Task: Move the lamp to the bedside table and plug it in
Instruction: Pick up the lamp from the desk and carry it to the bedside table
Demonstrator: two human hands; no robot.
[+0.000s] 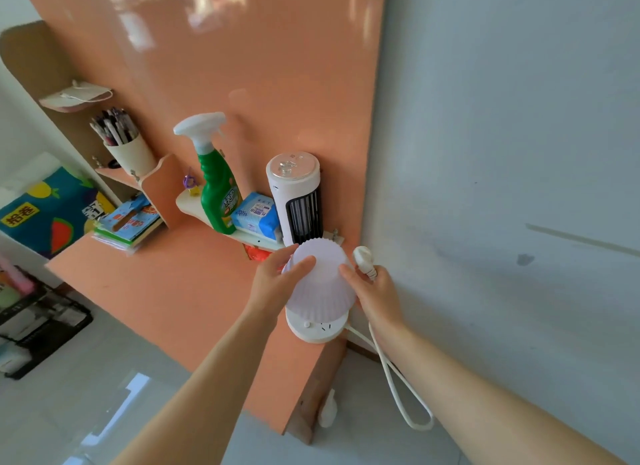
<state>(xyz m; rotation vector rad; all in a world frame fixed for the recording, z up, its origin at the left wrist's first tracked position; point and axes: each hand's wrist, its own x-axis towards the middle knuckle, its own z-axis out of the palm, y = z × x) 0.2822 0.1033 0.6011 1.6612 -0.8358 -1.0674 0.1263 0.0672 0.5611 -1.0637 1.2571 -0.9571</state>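
Orange surface (166, 284): glossy laminate; its near right corner ends just under the lamp base, with grey floor beyond the edge.
Lamp (320, 284): small table lamp with a white pleated shade on a round cream base, standing at that corner, the base about flush with the edge.
Lamp base detail: a small knob and socket slots show on top of the base.
Left hand (277, 281): fingers spread and pressed on the shade's left side, grasping it.
Right hand (375, 294): fingertips touch the shade's right side while the same hand grips the white plug (364, 260), which points up beside the wall.
White cord (398, 385): runs from the base, loops down off the surface edge and hangs free.
Open room: bare orange top lies left of the lamp; the grey wall (502, 152) stands close on the right.
Cream shelf (194, 208): just behind the lamp, carrying a green spray bottle (216, 190) with white trigger, a blue tissue pack (256, 216) and a white cylindrical tower fan (298, 197).
Writing: Chinese characters on the bottle's label and the pack, too small to read, perhaps a cleaner brand.
Cream cup of pens (126, 145): on a higher shelf, well apart to the left.
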